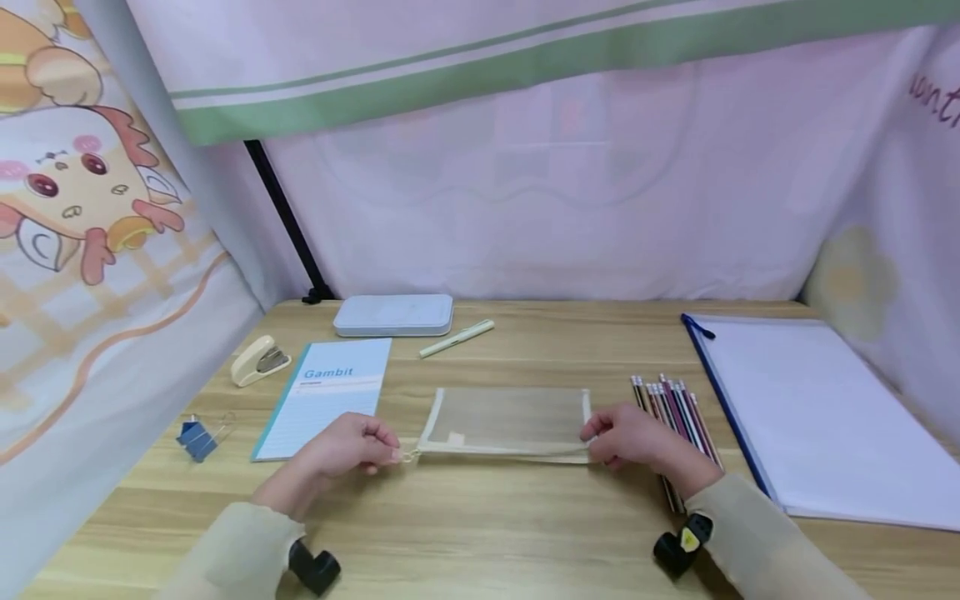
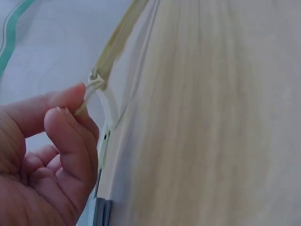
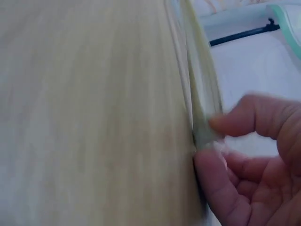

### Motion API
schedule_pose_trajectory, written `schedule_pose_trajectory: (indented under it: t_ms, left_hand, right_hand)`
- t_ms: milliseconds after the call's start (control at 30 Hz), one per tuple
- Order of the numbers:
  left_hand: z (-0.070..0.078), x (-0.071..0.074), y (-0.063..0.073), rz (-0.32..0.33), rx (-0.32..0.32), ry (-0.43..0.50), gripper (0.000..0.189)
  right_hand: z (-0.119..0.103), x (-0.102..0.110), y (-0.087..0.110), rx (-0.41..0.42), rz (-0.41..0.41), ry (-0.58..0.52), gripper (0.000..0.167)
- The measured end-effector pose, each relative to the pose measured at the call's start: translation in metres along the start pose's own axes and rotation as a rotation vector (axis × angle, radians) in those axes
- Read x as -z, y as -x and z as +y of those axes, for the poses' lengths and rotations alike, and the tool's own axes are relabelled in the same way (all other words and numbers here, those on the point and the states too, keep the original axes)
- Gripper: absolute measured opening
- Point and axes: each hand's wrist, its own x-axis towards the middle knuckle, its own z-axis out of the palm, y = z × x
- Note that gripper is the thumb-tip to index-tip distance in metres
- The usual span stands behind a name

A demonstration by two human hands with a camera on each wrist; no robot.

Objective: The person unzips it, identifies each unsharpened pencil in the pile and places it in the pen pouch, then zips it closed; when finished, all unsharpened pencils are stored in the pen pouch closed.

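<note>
A beige see-through mesh zip pouch [image 1: 510,417] with pale side strips lies flat on the wooden table between my hands, its zip edge facing me. My left hand [image 1: 348,450] pinches the small cord loop of the zip pull [image 2: 96,84] at the pouch's left end. At the other end my right hand [image 1: 626,437] pinches the near right corner between thumb and finger. Along the near edge the two layers part slightly toward the right. In the right wrist view the pouch's corner [image 3: 204,134] sits between thumb and fingertip.
Left of the pouch lie a Gambit notebook [image 1: 322,396], a stapler [image 1: 258,362] and blue binder clips [image 1: 197,439]. Behind are a white case [image 1: 393,315] and a pale pen [image 1: 457,339]. Several pencils [image 1: 678,408] lie partly under my right forearm, beside a blue-edged document folder [image 1: 832,408].
</note>
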Motion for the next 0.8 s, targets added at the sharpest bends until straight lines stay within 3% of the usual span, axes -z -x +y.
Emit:
schedule_pose_trajectory:
  t_ms: [133, 300, 500, 567, 700, 800]
  left_hand:
    - [-0.003, 0.002, -0.001, -0.043, 0.000, 0.038, 0.013]
    - [0.003, -0.002, -0.006, -0.078, -0.080, -0.021, 0.020]
    - [0.021, -0.013, -0.015, 0.040, -0.165, -0.095, 0.022]
    - [0.027, -0.018, -0.023, 0.048, -0.208, -0.098, 0.023]
    - [0.039, -0.031, -0.041, -0.078, -0.306, -0.133, 0.032]
    - [0.046, -0.044, -0.053, -0.199, -0.327, -0.212, 0.038]
  right_hand:
    - [0.002, 0.004, 0.000, 0.005, -0.019, 0.001, 0.024]
    - [0.005, 0.005, 0.000, 0.006, 0.007, -0.021, 0.025]
    - [0.005, 0.006, 0.000, 0.004, 0.032, -0.010, 0.027]
    - [0.006, 0.007, 0.000, 0.011, 0.030, -0.008, 0.027]
    - [0.008, 0.005, 0.001, 0.025, 0.019, -0.024, 0.027]
    - [0.008, 0.003, 0.001, 0.037, 0.014, -0.033, 0.028]
